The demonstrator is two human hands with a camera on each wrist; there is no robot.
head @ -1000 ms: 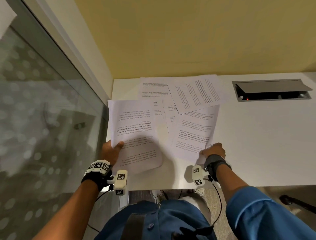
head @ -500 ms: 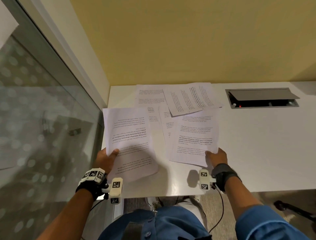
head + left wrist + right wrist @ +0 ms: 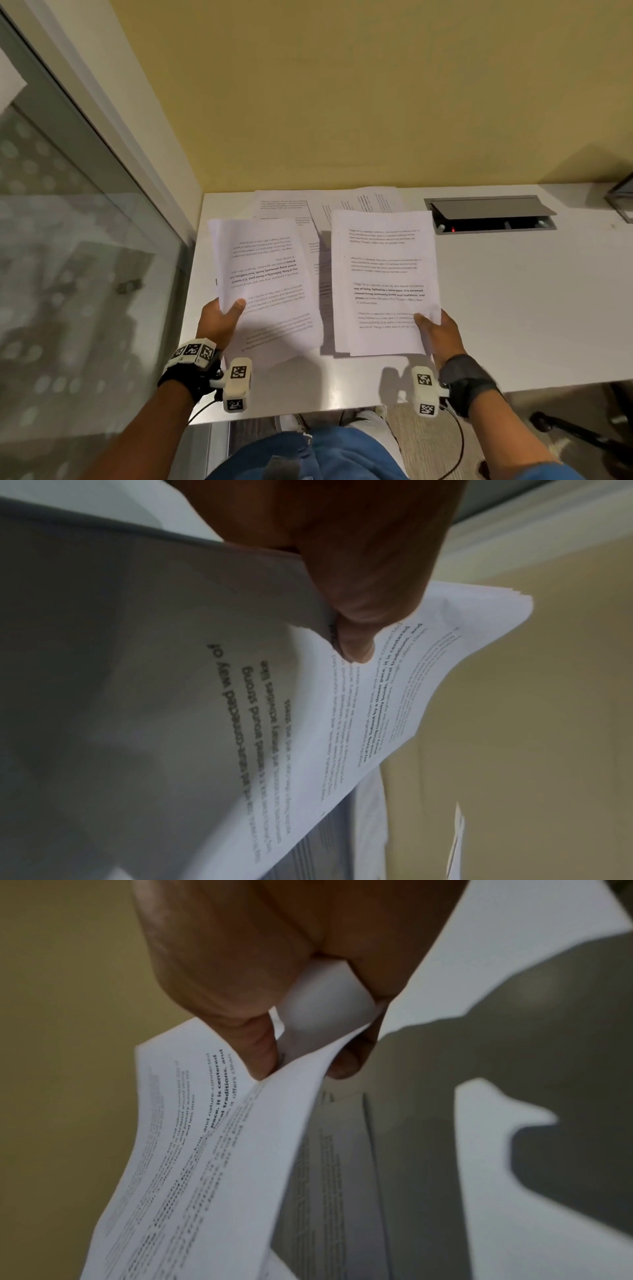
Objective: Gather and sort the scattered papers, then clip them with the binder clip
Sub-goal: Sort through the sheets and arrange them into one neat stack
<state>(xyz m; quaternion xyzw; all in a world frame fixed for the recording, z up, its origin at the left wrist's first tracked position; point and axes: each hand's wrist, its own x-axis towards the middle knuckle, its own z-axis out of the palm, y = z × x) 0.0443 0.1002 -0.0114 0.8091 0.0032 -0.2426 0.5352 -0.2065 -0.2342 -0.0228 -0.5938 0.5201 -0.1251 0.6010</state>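
My left hand (image 3: 222,317) pinches a thin sheaf of printed papers (image 3: 263,281) at its near left corner, thumb on top, and holds it tilted above the white desk (image 3: 513,308). In the left wrist view the thumb (image 3: 359,631) presses on that sheaf (image 3: 394,691). My right hand (image 3: 436,329) pinches a second printed sheet (image 3: 385,277) at its near right corner, lifted off the desk; the right wrist view shows the sheet (image 3: 205,1137) between thumb and fingers. More loose papers (image 3: 284,205) lie flat at the back of the desk. No binder clip is in view.
A grey cable hatch (image 3: 489,214) stands open in the desk at the back right. A glass partition (image 3: 68,274) borders the desk on the left and a yellow wall (image 3: 342,102) rises behind it. A dark chair base (image 3: 565,428) sits on the floor at the right.
My right hand has lifted its sheet off the desk and raised it beside the left sheaf. The left hand holds its papers a little higher and more upright.
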